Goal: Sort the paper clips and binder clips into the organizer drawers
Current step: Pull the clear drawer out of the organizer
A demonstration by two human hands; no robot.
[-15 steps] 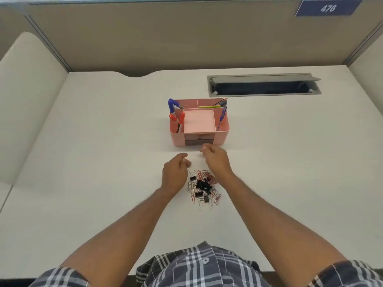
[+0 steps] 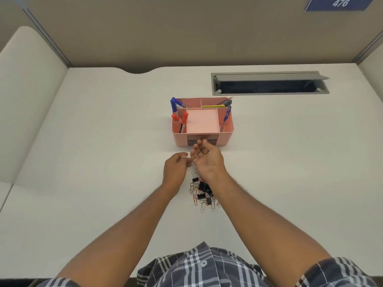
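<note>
Reaching forward in the head view, the right hand (image 2: 207,160) is turned palm up with its fingers relaxed and spread, holding nothing that can be made out, and its fingertips (image 2: 200,142) lie just in front of the grey drawers (image 2: 202,140) set in the near face of the pink organizer (image 2: 204,123). The left hand (image 2: 176,168) sits just beside it, toward the person's left, fingers loosely curled with the thumb close to the forefinger; whether it pinches a clip cannot be told. The mixed heap of paper clips (image 2: 204,206) and black binder clips (image 2: 202,188) lies on the surface (image 2: 93,162) behind both hands, toward the person's body, partly under the right wrist. So the organizer is ahead of the hands and the heap is behind them, all roughly on one line running straight out from the person. The right hand is the nearer to the drawers, and the likely next move is a pull on a drawer front, which appears not yet drawn out. Pens and markers (image 2: 178,117) stand in the organizer's upper compartments, beyond the hands.
</note>
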